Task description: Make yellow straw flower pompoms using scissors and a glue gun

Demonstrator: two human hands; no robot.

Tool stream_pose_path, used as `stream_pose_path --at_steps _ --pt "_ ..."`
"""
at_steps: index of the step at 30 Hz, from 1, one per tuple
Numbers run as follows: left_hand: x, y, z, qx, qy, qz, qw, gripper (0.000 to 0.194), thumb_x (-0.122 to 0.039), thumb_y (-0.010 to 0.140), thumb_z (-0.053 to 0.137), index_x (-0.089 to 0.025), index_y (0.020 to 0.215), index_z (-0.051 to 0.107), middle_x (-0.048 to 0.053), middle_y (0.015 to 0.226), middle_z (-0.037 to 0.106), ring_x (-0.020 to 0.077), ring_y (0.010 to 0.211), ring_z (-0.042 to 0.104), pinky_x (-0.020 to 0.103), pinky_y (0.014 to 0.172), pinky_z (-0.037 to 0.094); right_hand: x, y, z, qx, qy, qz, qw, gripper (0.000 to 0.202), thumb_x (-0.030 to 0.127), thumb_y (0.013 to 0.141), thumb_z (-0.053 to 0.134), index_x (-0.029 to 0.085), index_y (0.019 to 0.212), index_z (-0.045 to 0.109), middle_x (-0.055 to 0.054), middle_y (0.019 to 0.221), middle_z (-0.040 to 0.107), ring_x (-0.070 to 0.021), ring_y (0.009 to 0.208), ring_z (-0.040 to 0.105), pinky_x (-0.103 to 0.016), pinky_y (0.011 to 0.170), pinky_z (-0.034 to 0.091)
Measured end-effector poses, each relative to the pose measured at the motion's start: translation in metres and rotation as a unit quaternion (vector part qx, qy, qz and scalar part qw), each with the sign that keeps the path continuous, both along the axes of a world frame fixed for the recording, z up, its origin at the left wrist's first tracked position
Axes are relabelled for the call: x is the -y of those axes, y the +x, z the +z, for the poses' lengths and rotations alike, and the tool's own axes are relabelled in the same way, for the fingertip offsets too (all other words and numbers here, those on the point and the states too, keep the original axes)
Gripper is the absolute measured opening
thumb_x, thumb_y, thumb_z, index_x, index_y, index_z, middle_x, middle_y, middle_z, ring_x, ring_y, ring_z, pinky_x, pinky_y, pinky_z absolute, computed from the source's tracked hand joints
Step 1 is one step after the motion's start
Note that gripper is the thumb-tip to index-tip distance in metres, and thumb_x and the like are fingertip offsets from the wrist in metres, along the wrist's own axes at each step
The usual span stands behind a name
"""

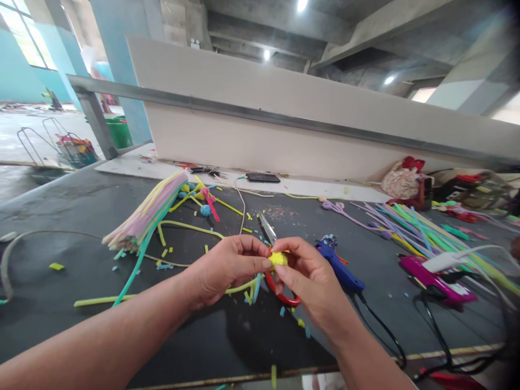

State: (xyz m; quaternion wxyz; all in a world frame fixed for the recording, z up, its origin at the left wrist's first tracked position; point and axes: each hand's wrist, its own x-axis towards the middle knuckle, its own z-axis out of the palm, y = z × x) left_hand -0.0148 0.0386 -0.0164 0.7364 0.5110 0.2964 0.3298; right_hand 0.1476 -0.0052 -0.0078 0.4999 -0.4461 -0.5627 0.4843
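Observation:
Between the fingertips of both hands is a small bright yellow piece (278, 259), folded or bunched, perhaps of pipe cleaner. My left hand (229, 268) pinches it from the left with thumb and forefinger. From the other side, my right hand (303, 271) grips it with thumb and fingers. Red-handled scissors (268, 227) lie on the dark table just beneath the hands, blades pointing away and partly hidden. A blue glue gun (341, 268) rests to the right of my right hand, its black cord running toward the front edge. Short yellow and blue cut bits lie scattered around.
At left lies a bundle of pink, yellow and green pipe cleaners (152, 211); more pipe cleaners (402, 227) spread at right. A purple device (436, 281) with a white plug and black cables is at right. A phone (262, 177) lies near the white back panel (260, 130).

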Motion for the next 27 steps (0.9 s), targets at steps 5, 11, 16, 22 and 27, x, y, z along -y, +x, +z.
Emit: stream_pose_path --at_steps 5,11,16,22,27 --pt "0.002 0.002 -0.001 -0.030 0.162 0.043 0.985 0.022 -0.023 0.070 0.066 -0.015 0.085 0.053 -0.001 0.074 0.056 0.0052 0.057 0.048 0.016 0.048 0.034 -0.002 -0.002 -0.002 -0.031 -0.015 -0.020 0.999 0.014 0.021 0.073 0.063 0.022 0.085 0.056 0.006 0.056 0.054 -0.0083 0.047 0.051 -0.020 0.047 0.041" --pt "0.010 -0.002 0.002 -0.165 0.463 0.108 0.864 0.013 -0.012 0.075 0.055 -0.018 0.086 0.058 0.001 0.080 0.062 0.0108 0.073 0.056 0.022 0.067 0.044 -0.004 -0.007 0.000 -0.075 -0.025 -0.036 0.996 0.013 0.021 0.069 0.066 0.020 0.079 0.057 0.005 0.055 0.055 -0.0078 0.044 0.049 -0.020 0.045 0.040" --pt "0.009 -0.007 0.003 -0.180 0.552 0.103 0.807 0.012 -0.019 0.084 0.050 -0.019 0.090 0.060 0.004 0.086 0.066 0.0125 0.081 0.059 0.023 0.075 0.045 -0.002 -0.010 0.000 -0.088 -0.037 -0.036 0.995 0.014 0.023 0.068 0.068 0.021 0.077 0.058 0.006 0.054 0.055 -0.0077 0.043 0.047 -0.020 0.043 0.039" --pt "0.012 -0.006 0.005 -0.196 0.549 0.115 0.804 0.008 -0.016 0.080 0.055 -0.018 0.085 0.060 0.002 0.080 0.067 0.0106 0.075 0.060 0.019 0.070 0.045 -0.002 -0.011 0.000 -0.090 -0.047 -0.042 0.994 0.016 0.023 0.066 0.070 0.021 0.074 0.056 0.005 0.059 0.058 -0.0072 0.044 0.048 -0.020 0.044 0.038" --pt "0.015 -0.003 0.006 -0.207 0.520 0.145 0.816 0.007 -0.013 0.076 0.058 -0.018 0.079 0.062 -0.002 0.071 0.065 0.0075 0.064 0.056 0.017 0.064 0.043 -0.001 -0.012 -0.001 -0.093 -0.046 -0.035 0.994 0.014 0.023 0.068 0.068 0.020 0.076 0.056 0.004 0.063 0.059 -0.0079 0.046 0.049 -0.021 0.046 0.039"
